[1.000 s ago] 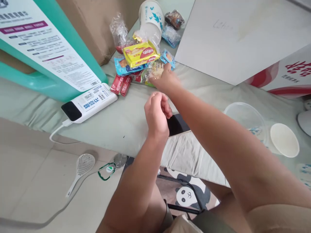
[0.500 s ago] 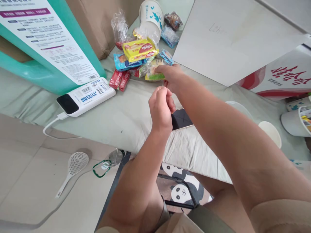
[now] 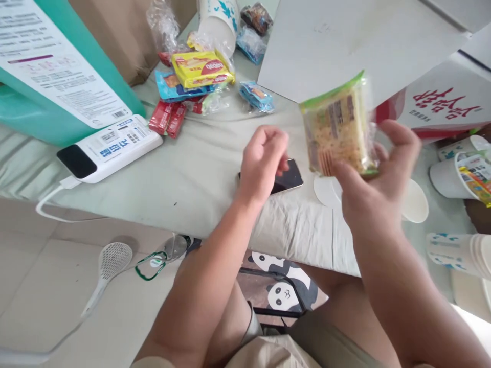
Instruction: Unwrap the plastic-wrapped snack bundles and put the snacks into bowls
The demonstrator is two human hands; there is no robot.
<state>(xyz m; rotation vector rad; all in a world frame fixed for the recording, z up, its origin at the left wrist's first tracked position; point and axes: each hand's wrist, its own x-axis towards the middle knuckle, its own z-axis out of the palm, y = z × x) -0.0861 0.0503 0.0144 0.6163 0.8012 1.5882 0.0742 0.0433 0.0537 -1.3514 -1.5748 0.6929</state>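
Note:
My right hand (image 3: 372,189) is closed on a packet of crackers (image 3: 335,128) in a clear wrapper with green edges, raised over the cloth on the right. My left hand (image 3: 264,158) is loosely curled beside a dark phone (image 3: 287,177) lying on the cloth, and nothing shows in its fingers. At the back lies a pile of wrapped snacks: a yellow packet (image 3: 203,69), a blue packet (image 3: 169,86) under it and red sachets (image 3: 168,117) in front. A small blue packet (image 3: 257,97) sits apart, right of the pile.
A paper cup (image 3: 218,30) lies tipped behind the snacks. On the left stand a green jug (image 3: 126,92) and a white power bank (image 3: 111,148) with a cable. A white box (image 3: 345,46) fills the back right. Paper cups (image 3: 456,250) and a bucket with packets (image 3: 445,176) stand right.
My right hand has lifted the cracker packet out of the snack pile and carried it right and nearer. My left hand stays curled by the phone. The view has shifted slightly right.

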